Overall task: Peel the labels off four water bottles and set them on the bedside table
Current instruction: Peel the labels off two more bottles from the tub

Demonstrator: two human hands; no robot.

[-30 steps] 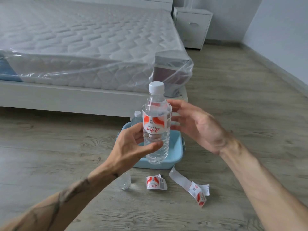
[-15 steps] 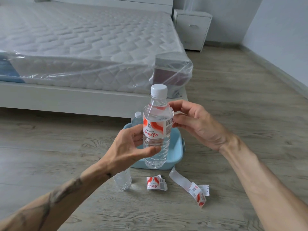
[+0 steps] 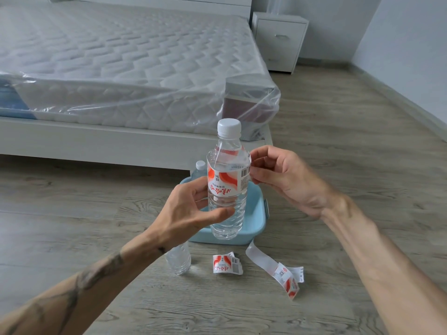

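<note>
My left hand (image 3: 191,209) holds a clear water bottle (image 3: 227,213) with a white cap upright by its lower body. Its red and white label (image 3: 226,180) still wraps the bottle. The fingertips of my right hand (image 3: 285,180) pinch the label's right edge by the barcode. Behind the held bottle another capped bottle (image 3: 199,166) stands in a light blue tub (image 3: 256,228). A bare bottle (image 3: 179,258) stands on the floor, partly hidden by my left wrist. Two peeled labels lie on the floor: a crumpled label (image 3: 226,263) and a long strip label (image 3: 278,270).
A bed with a plastic-wrapped mattress (image 3: 121,64) fills the upper left. The white bedside table (image 3: 280,39) stands far back beside the bed against the wall. Wooden floor (image 3: 350,141) stretches to the right, up to a wall.
My right hand has closed from open fingers beside the bottle to a pinch on the label's edge. The bottle has turned slightly in my left hand.
</note>
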